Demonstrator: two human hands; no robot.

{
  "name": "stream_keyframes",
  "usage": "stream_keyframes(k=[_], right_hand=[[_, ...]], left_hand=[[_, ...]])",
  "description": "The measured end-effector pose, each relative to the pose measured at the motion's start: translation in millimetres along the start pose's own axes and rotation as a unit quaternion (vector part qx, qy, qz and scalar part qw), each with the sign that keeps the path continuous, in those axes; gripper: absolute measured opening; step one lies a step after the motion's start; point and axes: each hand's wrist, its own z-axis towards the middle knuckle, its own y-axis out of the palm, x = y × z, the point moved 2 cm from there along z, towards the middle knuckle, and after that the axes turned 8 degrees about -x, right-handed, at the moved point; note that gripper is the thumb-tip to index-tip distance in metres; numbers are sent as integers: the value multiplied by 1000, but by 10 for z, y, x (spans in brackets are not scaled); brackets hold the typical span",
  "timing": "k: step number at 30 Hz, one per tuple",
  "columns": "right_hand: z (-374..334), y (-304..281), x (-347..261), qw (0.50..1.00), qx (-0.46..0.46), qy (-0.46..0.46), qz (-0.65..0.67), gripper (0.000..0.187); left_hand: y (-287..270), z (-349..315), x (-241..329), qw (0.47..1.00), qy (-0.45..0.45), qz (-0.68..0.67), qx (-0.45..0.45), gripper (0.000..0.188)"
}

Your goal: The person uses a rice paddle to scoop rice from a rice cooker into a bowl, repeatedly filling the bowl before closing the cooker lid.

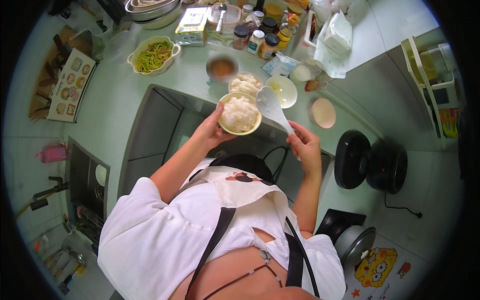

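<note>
My left hand is closed around a bowl of white rice, heaped above its rim and held over the counter's front edge. In my right hand is the handle of a white rice paddle. The paddle's broad blade lies close to the right rim of the held bowl; whether it touches cannot be made out. Just beyond stands a second bowl of rice, partly covered by the held one. To its right is a white bowl with a few bits of food inside, partly behind the paddle.
A scalloped dish of green beans stands at the back left. Jars and bottles crowd the back. A blurred bowl sits nearer. On the right are a pink round object and a black rice cooker with raised lid. A sink lies left.
</note>
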Motion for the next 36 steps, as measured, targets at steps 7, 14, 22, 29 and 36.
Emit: stream_keyframes(k=[7,14,22,29,36], right_hand=[[513,702,-18,997,-47,-1,-54,34],[808,1071,49,997,-74,16,-26,33],[865,1073,-102,998,-63,25,3,36],[726,911,-205,999,-43,29,-10,35],[467,636,-255,999,5,46,-26,37]], left_hand=[[-641,-20,420,990,97,-58,86,58],[-1212,328,897,974,186,-73,107,48],[-1392,767,1310,958,211,-73,180,53],[-1394,1017,1362,944,238,-53,223,57],[-1360,1115,1329,917,303,94,240,55]])
